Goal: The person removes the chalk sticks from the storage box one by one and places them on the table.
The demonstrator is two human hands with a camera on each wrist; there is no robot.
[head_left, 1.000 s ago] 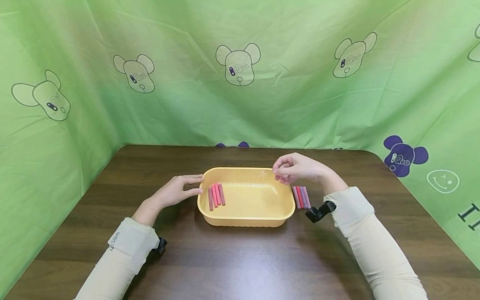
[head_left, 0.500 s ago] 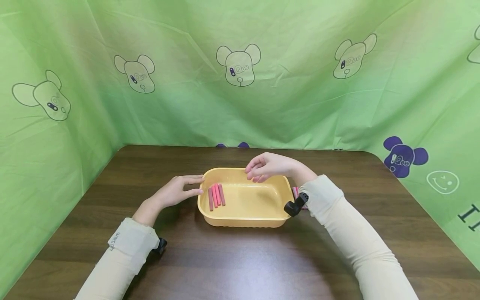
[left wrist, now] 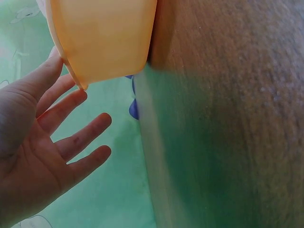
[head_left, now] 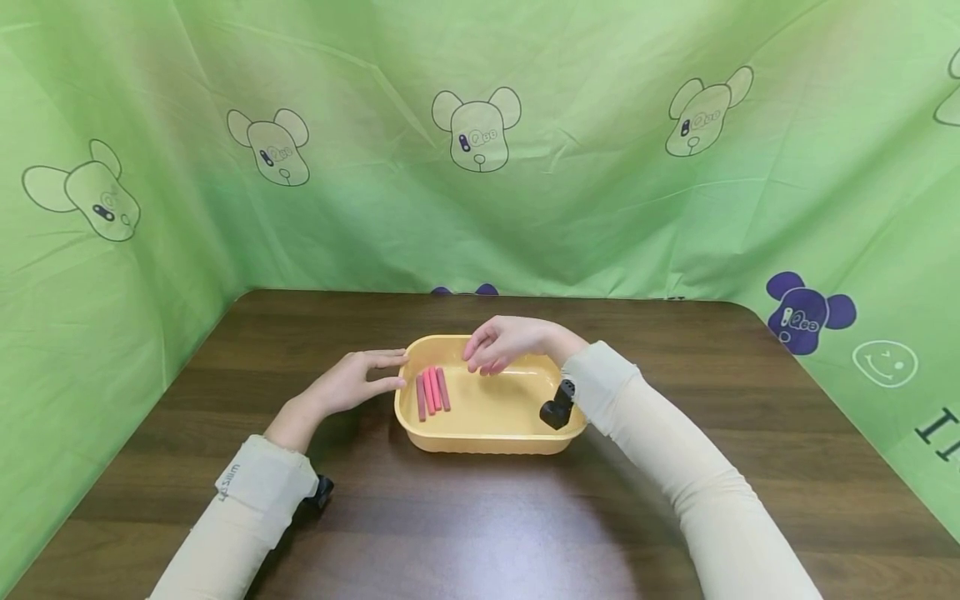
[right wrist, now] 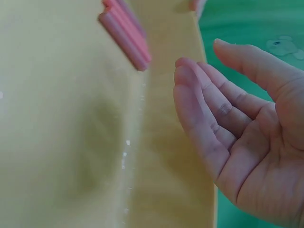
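The left hand (head_left: 351, 383) is at the left end of a yellow tray (head_left: 498, 418); its fingers are spread widely and almost straight, and in the left wrist view the thumb and some fingertips touch the rim. The right hand (head_left: 512, 340) is above the far side of the tray, near its middle. Its fingers are bent a little and hold nothing, and in the right wrist view the thumb stands apart from them. Four sticks (head_left: 435, 390) lie side by side inside the tray, at its left end, close to the left hand; the two middle ones are bright pink and the two outer ones are of a darker, brownish red. The right hand is well apart from these sticks. The tray stands on a brown wooden worktop (head_left: 375, 525), and behind it hangs a green curtain (head_left: 480, 229) with printed bear heads.
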